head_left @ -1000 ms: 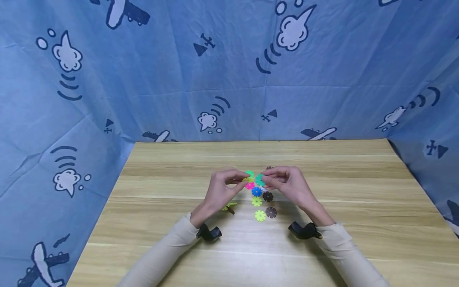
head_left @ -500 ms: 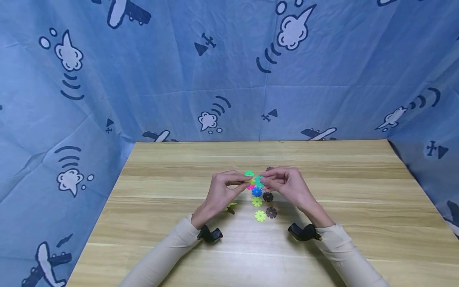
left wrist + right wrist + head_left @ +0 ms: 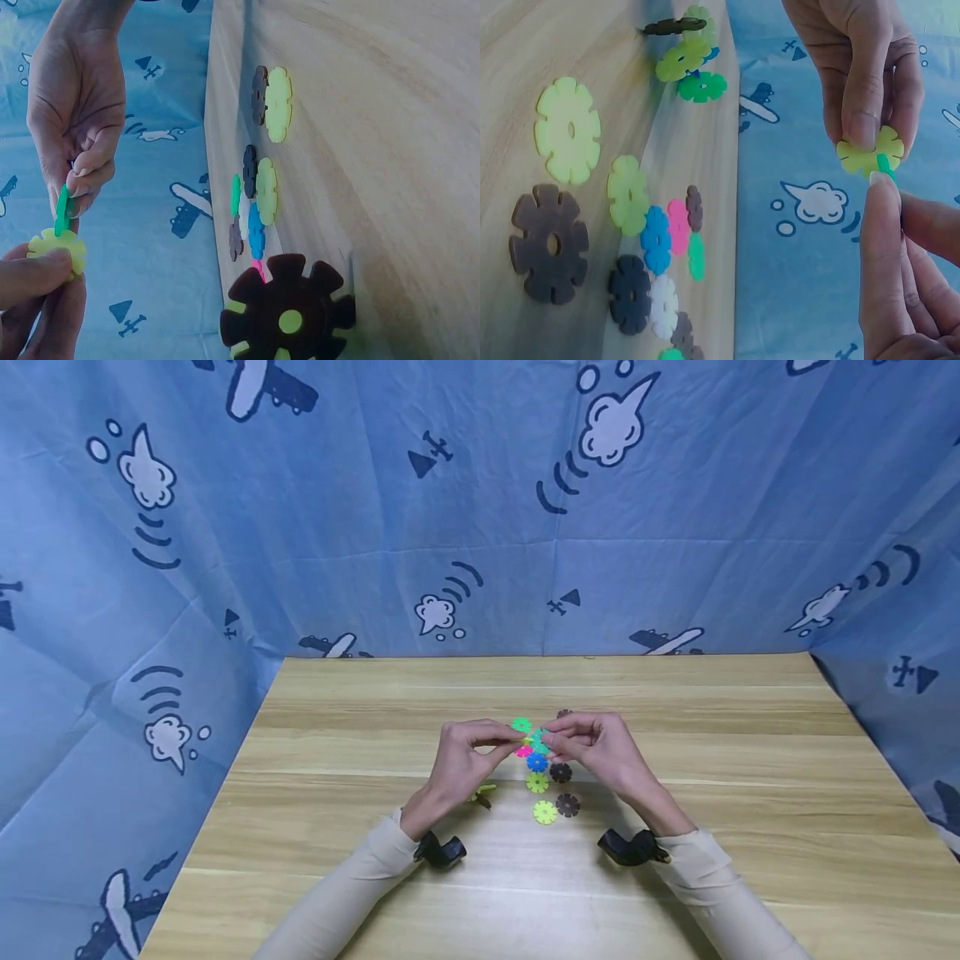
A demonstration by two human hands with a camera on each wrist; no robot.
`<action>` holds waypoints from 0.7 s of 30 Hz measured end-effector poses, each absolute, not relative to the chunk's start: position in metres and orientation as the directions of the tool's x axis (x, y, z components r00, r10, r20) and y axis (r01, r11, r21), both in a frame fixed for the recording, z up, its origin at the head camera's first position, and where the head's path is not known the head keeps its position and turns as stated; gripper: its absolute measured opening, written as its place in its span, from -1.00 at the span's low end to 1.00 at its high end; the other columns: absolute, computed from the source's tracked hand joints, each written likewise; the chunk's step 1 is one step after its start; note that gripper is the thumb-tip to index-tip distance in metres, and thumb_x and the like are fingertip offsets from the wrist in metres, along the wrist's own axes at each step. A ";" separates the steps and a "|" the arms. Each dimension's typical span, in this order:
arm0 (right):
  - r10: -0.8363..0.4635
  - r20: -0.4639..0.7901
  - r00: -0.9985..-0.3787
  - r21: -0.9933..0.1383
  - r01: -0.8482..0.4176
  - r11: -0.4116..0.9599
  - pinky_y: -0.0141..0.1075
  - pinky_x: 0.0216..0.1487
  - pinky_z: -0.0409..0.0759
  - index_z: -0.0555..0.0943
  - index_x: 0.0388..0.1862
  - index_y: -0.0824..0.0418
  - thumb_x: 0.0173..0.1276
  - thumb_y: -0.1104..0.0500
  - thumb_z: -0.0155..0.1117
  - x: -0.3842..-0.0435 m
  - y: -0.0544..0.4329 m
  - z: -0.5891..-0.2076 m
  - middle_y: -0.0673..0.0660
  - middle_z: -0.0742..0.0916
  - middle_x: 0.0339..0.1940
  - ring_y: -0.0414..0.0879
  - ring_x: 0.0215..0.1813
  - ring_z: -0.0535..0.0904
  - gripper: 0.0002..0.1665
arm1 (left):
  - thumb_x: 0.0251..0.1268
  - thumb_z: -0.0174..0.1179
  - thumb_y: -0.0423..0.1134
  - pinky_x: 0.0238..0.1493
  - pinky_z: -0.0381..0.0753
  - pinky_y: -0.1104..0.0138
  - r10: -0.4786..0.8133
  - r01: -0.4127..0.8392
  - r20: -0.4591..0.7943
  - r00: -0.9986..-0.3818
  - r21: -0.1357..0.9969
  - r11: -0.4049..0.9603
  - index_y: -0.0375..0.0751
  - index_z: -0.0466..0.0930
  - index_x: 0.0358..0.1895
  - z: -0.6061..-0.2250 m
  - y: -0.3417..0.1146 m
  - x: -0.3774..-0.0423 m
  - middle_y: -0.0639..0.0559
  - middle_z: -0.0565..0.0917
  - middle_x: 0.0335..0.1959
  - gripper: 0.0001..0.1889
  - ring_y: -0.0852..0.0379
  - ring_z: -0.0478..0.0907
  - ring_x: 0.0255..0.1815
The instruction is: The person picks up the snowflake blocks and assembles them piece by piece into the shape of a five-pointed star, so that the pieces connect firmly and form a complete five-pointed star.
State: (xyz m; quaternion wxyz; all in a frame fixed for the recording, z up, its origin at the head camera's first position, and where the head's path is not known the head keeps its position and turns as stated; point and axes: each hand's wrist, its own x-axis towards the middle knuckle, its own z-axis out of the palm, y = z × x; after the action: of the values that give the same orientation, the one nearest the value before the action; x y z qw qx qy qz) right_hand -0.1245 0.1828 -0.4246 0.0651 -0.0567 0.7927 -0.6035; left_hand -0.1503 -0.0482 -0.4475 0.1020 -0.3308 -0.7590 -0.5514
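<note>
In the head view my left hand (image 3: 465,760) and right hand (image 3: 600,747) meet above the table. My left thumb and fingers pinch a yellow slotted building disc (image 3: 58,247). A green slotted disc (image 3: 540,741) is pinched in my right hand. Seen from the right wrist, the green disc's edge meets the yellow disc's slotted rim at a steep angle; how deep it sits cannot be told. Fingers hide part of both discs. Beneath the hands lie loose discs, among them a blue one (image 3: 537,762) and a pink one (image 3: 678,223).
A joined cluster of discs (image 3: 482,793), with brown, yellow, blue and green pieces, rests by my left forearm. Nearer me lie a yellow disc (image 3: 545,812) and a brown disc (image 3: 567,805). A blue printed curtain (image 3: 480,527) stands behind the wooden table (image 3: 750,793).
The yellow and green discs have come together, the left hand moving slightly right and the green disc slightly left. Both hands keep their pinch, and the loose discs stay put.
</note>
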 end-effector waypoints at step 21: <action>-0.187 -0.043 -0.981 -0.959 -0.012 0.285 -0.02 -0.11 0.85 0.75 -0.02 0.41 0.41 0.25 0.44 -0.125 0.180 -0.422 0.38 0.84 -0.20 0.15 -0.31 0.84 -0.74 | 0.21 0.44 -0.51 0.04 0.79 0.42 0.451 0.663 0.545 -0.706 0.734 0.151 -0.28 0.86 -0.20 -0.446 -0.054 -0.154 -0.14 0.87 -0.22 -0.86 0.00 0.85 -0.13</action>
State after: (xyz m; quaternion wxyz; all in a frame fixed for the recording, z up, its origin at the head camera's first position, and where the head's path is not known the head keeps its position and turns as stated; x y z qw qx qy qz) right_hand -0.1249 0.1800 -0.4219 0.0735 -0.0623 0.7980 -0.5949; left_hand -0.1545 -0.0543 -0.4462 0.0986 -0.3703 -0.7521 -0.5362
